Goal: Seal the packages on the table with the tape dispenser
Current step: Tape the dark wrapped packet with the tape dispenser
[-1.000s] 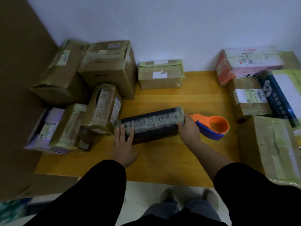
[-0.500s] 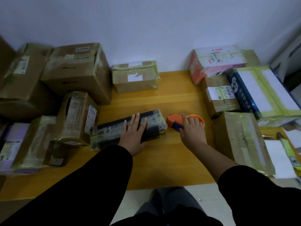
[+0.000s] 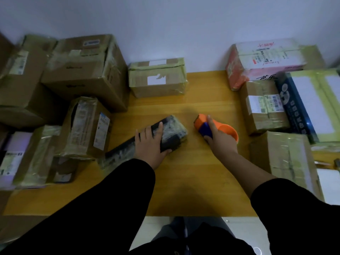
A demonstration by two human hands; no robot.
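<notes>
L hand (image 3: 150,144) lies flat on the dark pkg (image 3: 174,130), fingers nearly straight & slightly spread across its top, thumb along the near side; pressing, nothing pinched. R hand (image 3: 221,139) is wrapped round the tape dispenser (image 3: 201,124): fingers curled over the blue grip, orange head pointing twd the back-left corner, orange ring showing right of the hand. Dispenser sits just beside the pkg's far end, small gap btw them; can't tell if it rests on the tabletop (image 3: 184,181) or is lifted a bit. Hands apart, each on its own thing. Both arms in black sleeves (image 3: 110,208).

Dark pkg: long, narrow, wrapped in shiny clear tape, lying slantwise near the tabletop's middle, its other end running twd the taped parcels (image 3: 84,127) crowding the left edge.

Tabletop: yellowish wood. Back edge, middle: small taped carton (image 3: 158,80) w/ white label. Back-left corner: big cardboard box (image 3: 81,70). Back-right corner: red-and-white box (image 3: 263,59); along the right edge a brown labelled box (image 3: 263,109), a blue-and-white box (image 3: 303,107) & another brown carton (image 3: 281,161). White wall (image 3: 165,24) behind; pale floor (image 3: 158,227) past the near edge.
</notes>
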